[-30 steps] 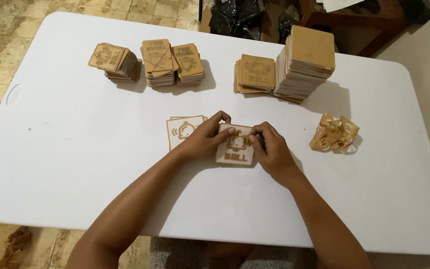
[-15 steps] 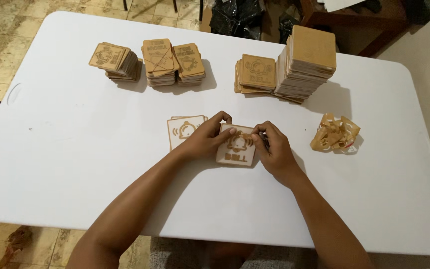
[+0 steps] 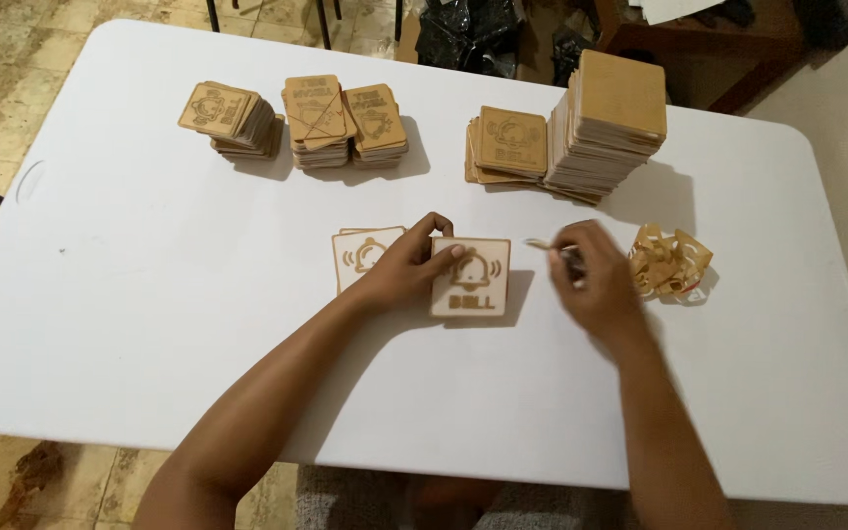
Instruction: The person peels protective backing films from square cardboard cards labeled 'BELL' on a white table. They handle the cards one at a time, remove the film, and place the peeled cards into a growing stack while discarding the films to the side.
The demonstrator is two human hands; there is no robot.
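A square wooden plaque [image 3: 473, 279] engraved with a bell lies on the white table [image 3: 130, 324]. My left hand [image 3: 406, 265] rests on its left edge, fingers pressing it down. Under that hand, to the left, lies a second plaque [image 3: 360, 255] with a bell cut-out. My right hand [image 3: 588, 281] has lifted off to the right and pinches a thin strip of peeled film [image 3: 542, 244]. Right of that hand lies a crumpled heap of brownish peeled film [image 3: 670, 262].
Several stacks of wooden plaques stand along the far side: a fanned one [image 3: 231, 115], two side by side [image 3: 344, 121], a low one [image 3: 507, 145] and a tall one [image 3: 609, 120]. Dark bags [image 3: 473, 29] and a wooden piece of furniture [image 3: 709, 39] sit beyond the table's edge.
My right hand has pulled away from the bell plaque to the right, drawing a strip of film off it. My left hand stays on the plaque.
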